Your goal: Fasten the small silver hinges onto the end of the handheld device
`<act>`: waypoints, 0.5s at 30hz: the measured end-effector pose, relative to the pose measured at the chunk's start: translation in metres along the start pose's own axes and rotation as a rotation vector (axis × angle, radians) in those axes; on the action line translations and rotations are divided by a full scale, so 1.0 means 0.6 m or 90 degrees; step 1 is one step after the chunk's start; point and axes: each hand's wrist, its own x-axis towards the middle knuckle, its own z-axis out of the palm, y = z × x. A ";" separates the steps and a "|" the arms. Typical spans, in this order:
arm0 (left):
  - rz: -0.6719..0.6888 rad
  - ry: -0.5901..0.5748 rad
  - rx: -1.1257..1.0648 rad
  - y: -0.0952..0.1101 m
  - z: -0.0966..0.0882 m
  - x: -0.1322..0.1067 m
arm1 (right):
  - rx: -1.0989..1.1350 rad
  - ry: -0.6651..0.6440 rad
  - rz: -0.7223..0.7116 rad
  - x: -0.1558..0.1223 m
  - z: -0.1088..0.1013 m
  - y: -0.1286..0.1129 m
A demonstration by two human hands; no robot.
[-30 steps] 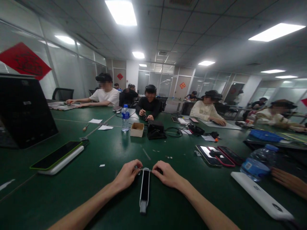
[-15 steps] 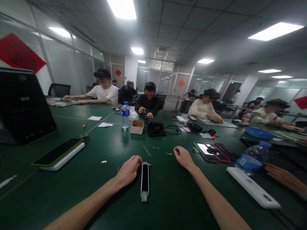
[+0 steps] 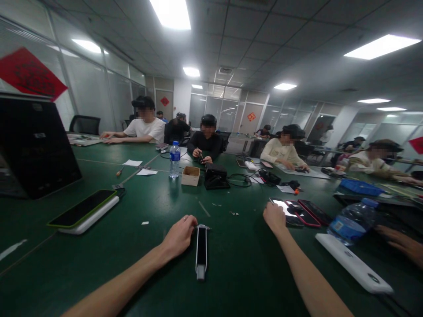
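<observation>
My left hand point(image 3: 180, 235) rests on the green table with its fingers curled closed, at the far end of a slim white-edged device point(image 3: 201, 251) with a dark strip and a grey near end. A thin pin-like piece sticks out sideways there; whatever the fingertips pinch is hidden. Farther right, my right hand point(image 3: 275, 217) is closed, its fingers bent down beside a phone with a lit screen point(image 3: 280, 204). The hand covers what lies under its fingertips. Several tiny pale pieces point(image 3: 234, 213) lie on the table between the hands.
Left stand a black HP computer case point(image 3: 39, 145) and a green-edged phone point(image 3: 84, 207) on a white block. Ahead are a water bottle point(image 3: 175, 160) and a small open box point(image 3: 190, 176). At right lie another bottle point(image 3: 352, 222), a white power bank point(image 3: 353, 264) and a co-worker's hand point(image 3: 401, 242).
My right hand has moved right, from near the tiny pale pieces to the lit phone's edge, covering a small grey item there. My left hand and the slim device have stayed in place.
</observation>
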 end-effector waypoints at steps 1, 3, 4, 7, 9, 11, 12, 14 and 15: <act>-0.002 0.001 -0.002 0.001 -0.001 -0.001 | 0.000 0.019 -0.002 0.001 0.001 0.001; -0.003 0.003 -0.002 0.003 -0.003 -0.002 | 0.004 0.041 0.009 0.002 -0.002 0.002; -0.001 0.004 0.000 0.003 -0.003 -0.002 | 0.009 0.035 0.016 0.002 -0.004 0.001; 0.002 0.005 0.007 0.003 -0.002 -0.002 | 0.029 -0.014 0.010 0.001 -0.010 0.000; 0.002 0.006 0.010 0.001 -0.001 -0.002 | 0.038 -0.019 -0.014 -0.001 -0.013 0.000; 0.003 0.007 0.010 -0.001 0.001 -0.001 | 0.048 -0.015 -0.032 -0.003 -0.015 0.002; 0.003 0.008 0.008 -0.001 0.001 -0.001 | 0.055 -0.018 -0.034 -0.004 -0.016 0.003; 0.003 0.012 0.007 -0.002 0.001 -0.002 | 0.070 -0.030 -0.033 -0.006 -0.022 0.004; 0.002 0.015 0.007 -0.002 0.001 -0.003 | 0.081 -0.029 -0.036 -0.007 -0.026 0.003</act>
